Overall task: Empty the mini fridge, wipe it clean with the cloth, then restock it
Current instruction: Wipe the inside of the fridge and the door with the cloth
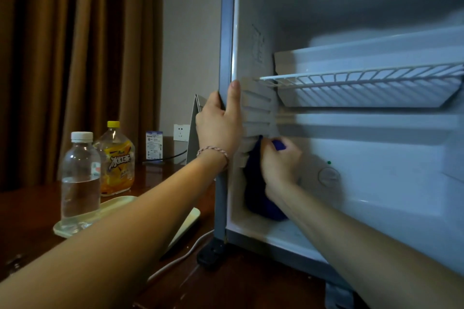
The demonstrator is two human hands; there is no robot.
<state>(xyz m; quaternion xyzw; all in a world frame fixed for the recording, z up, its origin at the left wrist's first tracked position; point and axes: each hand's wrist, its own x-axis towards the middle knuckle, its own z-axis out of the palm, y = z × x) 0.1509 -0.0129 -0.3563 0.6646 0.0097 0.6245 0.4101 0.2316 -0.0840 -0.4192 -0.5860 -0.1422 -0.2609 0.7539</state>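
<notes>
Inside fridge point(376, 158): right hand point(281, 163) bunched around blue cloth point(256, 190), pressed against left inner wall.
Left hand point(218, 125): fingers wrapped around fridge's front edge.
Tabletop point(30, 213): 2 bottles point(80, 175) beside fridge.

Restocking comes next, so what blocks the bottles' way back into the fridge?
Nothing fixed. The water bottle and tea bottle stand left of the fridge; only the left hand on its edge and the right hand wiping with the cloth fill the opening.

Both arms reach forward; the left hand point(219, 124) grips with thumb up, the right hand point(280, 162) is fisted.
</notes>
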